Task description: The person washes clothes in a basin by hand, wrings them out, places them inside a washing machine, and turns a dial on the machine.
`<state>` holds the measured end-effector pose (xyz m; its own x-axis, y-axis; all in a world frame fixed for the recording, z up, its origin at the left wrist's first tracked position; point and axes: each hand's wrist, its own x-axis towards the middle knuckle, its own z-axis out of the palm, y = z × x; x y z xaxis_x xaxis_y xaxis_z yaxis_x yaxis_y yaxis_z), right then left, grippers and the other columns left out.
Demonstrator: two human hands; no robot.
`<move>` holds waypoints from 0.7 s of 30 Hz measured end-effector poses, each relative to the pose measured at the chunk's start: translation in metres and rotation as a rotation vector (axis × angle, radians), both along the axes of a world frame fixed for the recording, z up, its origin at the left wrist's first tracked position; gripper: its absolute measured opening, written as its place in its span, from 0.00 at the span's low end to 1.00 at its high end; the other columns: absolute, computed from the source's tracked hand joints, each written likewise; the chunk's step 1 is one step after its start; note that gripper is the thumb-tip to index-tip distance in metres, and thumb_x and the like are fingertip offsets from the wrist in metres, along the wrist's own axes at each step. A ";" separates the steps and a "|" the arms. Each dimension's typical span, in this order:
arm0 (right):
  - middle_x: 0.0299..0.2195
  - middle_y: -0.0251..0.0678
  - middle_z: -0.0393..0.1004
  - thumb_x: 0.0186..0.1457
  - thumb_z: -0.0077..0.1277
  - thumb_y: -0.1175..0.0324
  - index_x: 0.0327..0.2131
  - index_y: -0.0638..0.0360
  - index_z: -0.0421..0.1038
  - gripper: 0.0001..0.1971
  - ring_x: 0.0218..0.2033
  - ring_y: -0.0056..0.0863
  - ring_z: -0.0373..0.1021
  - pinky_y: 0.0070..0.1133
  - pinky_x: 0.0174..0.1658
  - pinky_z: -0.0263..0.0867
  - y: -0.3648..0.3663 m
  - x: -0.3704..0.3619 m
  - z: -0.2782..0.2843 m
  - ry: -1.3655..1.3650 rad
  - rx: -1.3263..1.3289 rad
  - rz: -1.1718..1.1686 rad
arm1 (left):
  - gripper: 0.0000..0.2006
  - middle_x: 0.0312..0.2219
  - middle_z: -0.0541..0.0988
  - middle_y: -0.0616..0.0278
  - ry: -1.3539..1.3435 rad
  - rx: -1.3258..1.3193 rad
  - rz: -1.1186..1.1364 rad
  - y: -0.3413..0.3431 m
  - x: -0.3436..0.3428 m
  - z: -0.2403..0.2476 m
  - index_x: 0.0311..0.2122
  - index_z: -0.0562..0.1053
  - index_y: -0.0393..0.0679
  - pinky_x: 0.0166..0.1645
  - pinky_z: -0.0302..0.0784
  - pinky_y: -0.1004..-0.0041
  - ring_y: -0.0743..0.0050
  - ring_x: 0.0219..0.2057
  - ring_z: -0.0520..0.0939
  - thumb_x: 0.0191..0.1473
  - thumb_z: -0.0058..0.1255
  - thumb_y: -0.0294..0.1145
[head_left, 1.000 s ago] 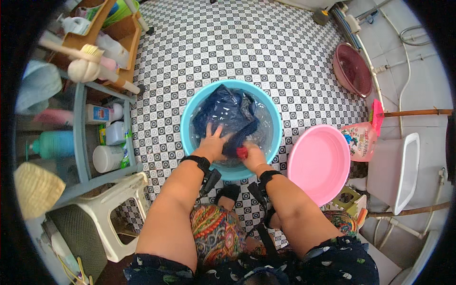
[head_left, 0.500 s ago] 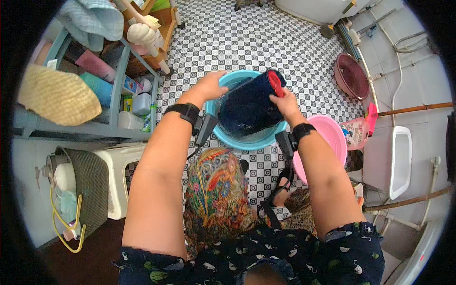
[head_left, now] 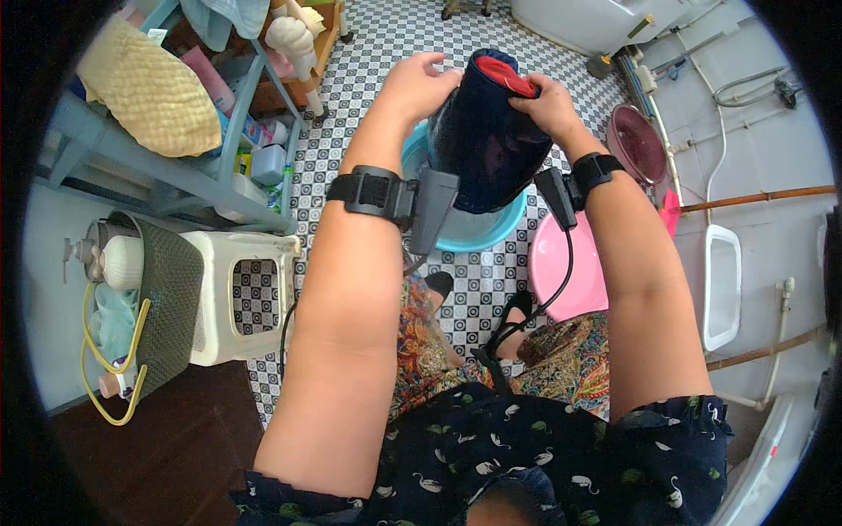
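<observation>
A wet, dark navy cloth piece with a red lining [head_left: 491, 145] is held up above the light blue basin [head_left: 491, 238], its lower end over the water. My right hand [head_left: 548, 107] is closed on its top edge at the right, with the thumb near the red opening. At the cloth's upper left is my left hand [head_left: 419, 86], thumb and forefinger apart, the thumb tip against or close to the fabric. Whether its other fingers touch the cloth is hidden. Water shows in the basin under the cloth.
A pink basin [head_left: 566, 272] stands right of the blue one, with a dark red basin [head_left: 636, 145] farther off by the wall. On my left are a grey-blue shelf [head_left: 254, 131], a white plastic stool [head_left: 206, 302] and a woven basket [head_left: 171, 298]. The floor is patterned tile.
My right hand has lifted the cloth up out of the basin. My left hand has left the basin's rim and come up beside the cloth.
</observation>
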<state>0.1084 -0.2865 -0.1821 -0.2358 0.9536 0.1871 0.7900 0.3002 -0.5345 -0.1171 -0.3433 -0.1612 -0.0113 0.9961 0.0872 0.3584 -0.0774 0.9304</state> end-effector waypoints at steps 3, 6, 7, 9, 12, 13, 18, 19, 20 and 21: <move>0.26 0.35 0.72 0.39 0.59 0.66 0.35 0.58 0.70 0.16 0.28 0.23 0.66 0.20 0.34 0.63 -0.003 -0.005 0.028 -0.034 0.039 0.033 | 0.27 0.42 0.72 0.47 -0.011 0.009 -0.009 -0.010 -0.009 0.004 0.50 0.65 0.39 0.46 0.68 0.70 0.63 0.43 0.73 0.46 0.52 0.42; 0.26 0.34 0.71 0.40 0.59 0.67 0.35 0.59 0.70 0.16 0.28 0.22 0.66 0.19 0.34 0.63 0.007 0.005 0.040 -0.018 0.062 0.030 | 0.27 0.40 0.73 0.47 -0.012 0.005 0.025 -0.007 -0.020 -0.009 0.48 0.66 0.38 0.43 0.71 0.71 0.60 0.40 0.75 0.44 0.53 0.42; 0.26 0.33 0.71 0.41 0.58 0.67 0.35 0.59 0.70 0.16 0.28 0.21 0.66 0.19 0.34 0.63 0.006 0.005 0.044 0.015 0.073 0.027 | 0.27 0.40 0.73 0.47 -0.015 0.004 0.023 -0.010 -0.022 -0.010 0.48 0.66 0.38 0.43 0.71 0.71 0.60 0.40 0.75 0.44 0.53 0.42; 0.26 0.30 0.71 0.42 0.58 0.68 0.37 0.60 0.69 0.16 0.28 0.19 0.65 0.17 0.34 0.62 0.006 0.010 0.056 0.015 0.078 0.052 | 0.27 0.40 0.73 0.47 -0.024 -0.020 0.064 -0.017 -0.024 -0.013 0.49 0.66 0.38 0.42 0.71 0.72 0.62 0.39 0.75 0.44 0.53 0.41; 0.27 0.28 0.71 0.43 0.57 0.68 0.38 0.60 0.69 0.17 0.28 0.18 0.65 0.16 0.34 0.62 0.000 0.014 0.077 0.040 0.067 0.038 | 0.28 0.40 0.73 0.48 -0.043 -0.095 0.071 -0.024 -0.028 -0.020 0.50 0.65 0.38 0.41 0.71 0.72 0.63 0.38 0.76 0.44 0.53 0.41; 0.28 0.28 0.71 0.43 0.57 0.68 0.39 0.59 0.69 0.17 0.28 0.18 0.65 0.16 0.34 0.63 -0.001 0.016 0.087 0.028 0.064 0.047 | 0.28 0.40 0.73 0.48 -0.060 -0.128 0.073 -0.027 -0.028 -0.023 0.50 0.65 0.38 0.41 0.71 0.71 0.63 0.38 0.76 0.44 0.53 0.41; 0.30 0.27 0.71 0.45 0.56 0.68 0.41 0.57 0.68 0.17 0.29 0.17 0.67 0.15 0.35 0.63 -0.010 0.049 0.130 0.092 0.051 -0.002 | 0.29 0.45 0.70 0.47 -0.061 -0.217 0.024 -0.034 -0.030 -0.023 0.53 0.62 0.39 0.49 0.64 0.69 0.62 0.46 0.70 0.46 0.52 0.41; 0.30 0.27 0.71 0.44 0.57 0.68 0.42 0.55 0.68 0.19 0.29 0.17 0.67 0.15 0.32 0.63 0.001 0.080 0.137 0.311 -0.038 0.057 | 0.29 0.45 0.70 0.47 -0.068 -0.205 0.002 -0.034 -0.022 -0.017 0.53 0.62 0.39 0.49 0.64 0.69 0.62 0.46 0.70 0.46 0.52 0.41; 0.31 0.26 0.72 0.44 0.57 0.66 0.43 0.54 0.68 0.20 0.30 0.17 0.67 0.15 0.31 0.63 -0.008 0.085 0.148 0.278 -0.024 0.004 | 0.29 0.45 0.70 0.47 -0.071 -0.207 0.014 -0.039 -0.023 -0.013 0.53 0.62 0.39 0.49 0.64 0.69 0.62 0.46 0.70 0.46 0.52 0.41; 0.31 0.26 0.72 0.44 0.57 0.65 0.44 0.53 0.67 0.21 0.30 0.17 0.68 0.15 0.30 0.63 -0.016 0.092 0.163 0.244 -0.010 -0.050 | 0.29 0.45 0.70 0.47 -0.073 -0.209 0.025 -0.042 -0.023 -0.012 0.52 0.62 0.39 0.49 0.64 0.69 0.62 0.46 0.70 0.46 0.52 0.41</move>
